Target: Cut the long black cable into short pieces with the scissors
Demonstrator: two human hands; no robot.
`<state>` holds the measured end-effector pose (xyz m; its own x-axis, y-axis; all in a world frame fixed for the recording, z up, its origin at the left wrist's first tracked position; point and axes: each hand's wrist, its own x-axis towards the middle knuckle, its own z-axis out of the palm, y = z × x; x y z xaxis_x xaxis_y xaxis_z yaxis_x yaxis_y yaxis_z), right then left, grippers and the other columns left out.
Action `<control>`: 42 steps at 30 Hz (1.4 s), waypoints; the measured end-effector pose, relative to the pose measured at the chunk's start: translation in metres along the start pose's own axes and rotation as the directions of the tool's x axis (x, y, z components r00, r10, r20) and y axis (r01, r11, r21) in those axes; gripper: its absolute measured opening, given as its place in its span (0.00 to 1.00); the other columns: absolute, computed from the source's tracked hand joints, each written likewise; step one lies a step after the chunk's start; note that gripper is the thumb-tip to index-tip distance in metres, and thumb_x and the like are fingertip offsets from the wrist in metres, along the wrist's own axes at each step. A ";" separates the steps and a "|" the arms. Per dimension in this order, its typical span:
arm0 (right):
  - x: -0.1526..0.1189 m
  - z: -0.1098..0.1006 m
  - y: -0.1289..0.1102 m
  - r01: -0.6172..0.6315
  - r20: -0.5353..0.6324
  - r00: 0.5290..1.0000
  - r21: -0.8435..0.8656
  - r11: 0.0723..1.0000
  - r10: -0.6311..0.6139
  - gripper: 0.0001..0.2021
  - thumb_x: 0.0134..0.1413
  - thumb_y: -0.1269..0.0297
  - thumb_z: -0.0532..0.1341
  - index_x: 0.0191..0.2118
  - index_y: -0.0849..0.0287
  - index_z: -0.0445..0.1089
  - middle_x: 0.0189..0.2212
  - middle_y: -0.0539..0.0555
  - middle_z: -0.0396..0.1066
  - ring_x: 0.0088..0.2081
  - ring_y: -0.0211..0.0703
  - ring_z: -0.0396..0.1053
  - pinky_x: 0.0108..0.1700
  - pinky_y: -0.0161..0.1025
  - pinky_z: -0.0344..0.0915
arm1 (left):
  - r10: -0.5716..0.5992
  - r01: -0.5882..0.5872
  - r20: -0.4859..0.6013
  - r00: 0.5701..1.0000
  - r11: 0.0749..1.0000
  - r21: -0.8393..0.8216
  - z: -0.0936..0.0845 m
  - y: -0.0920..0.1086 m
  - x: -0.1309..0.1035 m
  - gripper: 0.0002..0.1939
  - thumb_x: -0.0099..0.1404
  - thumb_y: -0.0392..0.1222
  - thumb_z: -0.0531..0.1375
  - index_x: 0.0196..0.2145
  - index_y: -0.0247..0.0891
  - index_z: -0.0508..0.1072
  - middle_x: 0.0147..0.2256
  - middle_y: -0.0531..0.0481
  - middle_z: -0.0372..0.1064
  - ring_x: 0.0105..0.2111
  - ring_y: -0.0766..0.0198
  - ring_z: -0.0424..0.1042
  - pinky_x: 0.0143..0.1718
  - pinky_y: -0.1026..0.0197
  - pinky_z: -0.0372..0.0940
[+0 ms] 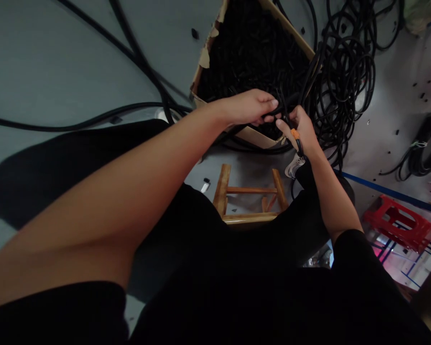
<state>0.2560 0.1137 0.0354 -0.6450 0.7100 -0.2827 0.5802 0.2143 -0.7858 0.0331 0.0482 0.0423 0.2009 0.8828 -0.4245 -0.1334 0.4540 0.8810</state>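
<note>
Floor (57, 72), grey and strewn with dark scraps, extends beneath and around both hands. Cardboard box (204, 58), torn along its rim, stands directly beneath and beyond the hands, filled with short black pieces (255, 52). A tangled heap of black cable (345, 86) lies just right of the right hand; thicker black hoses (138, 60) run across the floor left of the left hand. A wooden stool (221, 191) stands nearer the body than the hands; a red stool (425, 232) sits well apart, to their right.

Left hand (256, 106) is pinched on a black tube (292, 99) over the box's near edge. Right hand (305, 129), close beside it, is closed around a slim tool with an orange patch (295, 134); its working end is too dark to identify.

The step appears to be tool work on the tube. Recommended practice: keep the tube steady and straight, hold the left fingertips clear of the tool's end, set the tool square, and work above the box.
</note>
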 end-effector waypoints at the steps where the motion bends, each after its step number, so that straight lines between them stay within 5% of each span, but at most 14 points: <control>1: -0.001 -0.002 0.000 -0.004 -0.008 1.000 -0.011 1.000 0.004 0.36 0.55 0.22 0.70 0.44 0.50 0.64 0.37 0.52 0.70 0.43 0.51 0.74 0.46 0.56 0.82 | 0.001 -0.001 0.008 1.000 1.000 -0.026 -0.003 -0.003 0.001 0.15 0.78 0.47 0.63 0.33 0.39 0.76 0.23 0.53 0.61 0.22 0.67 0.55 0.26 0.61 0.52; 6: -0.004 -0.010 -0.002 -0.002 -0.001 1.000 -0.018 1.000 0.002 0.37 0.50 0.22 0.73 0.40 0.50 0.62 0.33 0.50 0.67 0.40 0.50 0.74 0.45 0.54 0.81 | -0.042 0.053 0.092 0.995 0.991 -0.123 -0.022 -0.010 0.003 0.15 0.71 0.53 0.69 0.34 0.38 0.79 0.21 0.51 0.61 0.18 0.68 0.51 0.21 0.60 0.45; 11: -0.005 -0.011 -0.005 0.024 0.095 0.995 -0.009 1.000 -0.023 0.38 0.50 0.22 0.73 0.42 0.50 0.63 0.35 0.51 0.70 0.39 0.50 0.74 0.45 0.54 0.81 | -0.221 0.252 0.260 0.940 0.963 -0.092 -0.013 -0.001 -0.007 0.14 0.76 0.46 0.63 0.34 0.38 0.79 0.22 0.53 0.59 0.19 0.70 0.46 0.20 0.62 0.39; 17: -0.003 -0.021 0.004 -0.031 -0.020 0.999 -0.145 0.989 0.028 0.35 0.55 0.23 0.71 0.40 0.51 0.63 0.31 0.50 0.67 0.39 0.51 0.73 0.46 0.55 0.79 | -0.141 0.133 -0.070 0.988 0.985 -0.108 -0.012 -0.001 0.000 0.21 0.81 0.31 0.56 0.28 0.37 0.76 0.24 0.52 0.67 0.22 0.69 0.58 0.25 0.62 0.53; 22: -0.003 -0.021 0.010 -0.021 -0.010 1.000 -0.197 0.980 0.019 0.30 0.60 0.29 0.71 0.42 0.51 0.63 0.34 0.50 0.68 0.41 0.50 0.72 0.48 0.54 0.78 | -0.084 -0.023 -0.331 0.940 0.951 -0.308 -0.009 0.004 0.005 0.18 0.77 0.24 0.59 0.30 0.39 0.71 0.27 0.54 0.72 0.30 0.67 0.69 0.38 0.61 0.65; 28: -0.008 -0.012 -0.003 -0.004 0.057 0.998 -0.208 0.978 0.017 0.29 0.58 0.31 0.73 0.43 0.50 0.64 0.42 0.55 0.73 0.48 0.56 0.75 0.54 0.57 0.77 | -0.051 -0.019 -0.220 0.974 0.952 -0.306 -0.002 0.003 0.002 0.09 0.76 0.33 0.63 0.37 0.40 0.69 0.31 0.56 0.70 0.40 0.66 0.66 0.49 0.59 0.69; 33: -0.010 -0.007 -0.013 -0.007 0.049 0.999 -0.220 0.975 0.019 0.32 0.55 0.28 0.73 0.42 0.49 0.65 0.40 0.54 0.73 0.45 0.55 0.74 0.52 0.56 0.77 | -0.008 -0.036 -0.169 0.986 0.965 -0.260 0.001 -0.003 0.007 0.12 0.69 0.39 0.70 0.39 0.43 0.68 0.32 0.56 0.69 0.42 0.63 0.62 0.47 0.59 0.67; 38: -0.006 -0.004 0.001 -0.068 -0.024 0.998 -0.179 0.981 0.064 0.31 0.54 0.28 0.73 0.41 0.49 0.65 0.32 0.48 0.66 0.40 0.50 0.72 0.48 0.51 0.75 | -0.054 0.015 -0.295 0.954 0.991 -0.131 -0.004 -0.004 0.010 0.10 0.73 0.42 0.67 0.41 0.42 0.68 0.36 0.54 0.75 0.45 0.62 0.66 0.45 0.59 0.62; 42: -0.003 -0.005 0.015 -0.075 -0.045 0.996 -0.092 0.993 0.071 0.34 0.55 0.23 0.70 0.42 0.49 0.63 0.31 0.47 0.64 0.39 0.49 0.71 0.47 0.52 0.76 | 0.039 -0.034 -0.267 0.963 0.999 0.024 -0.006 -0.011 0.012 0.08 0.70 0.42 0.68 0.38 0.44 0.70 0.27 0.55 0.72 0.40 0.60 0.67 0.43 0.57 0.61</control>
<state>0.2689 0.1182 0.0267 -0.5788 0.7532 -0.3126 0.6704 0.2213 -0.7082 0.0308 0.0547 0.0258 -0.0709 0.9000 -0.4302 -0.1165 0.4208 0.8996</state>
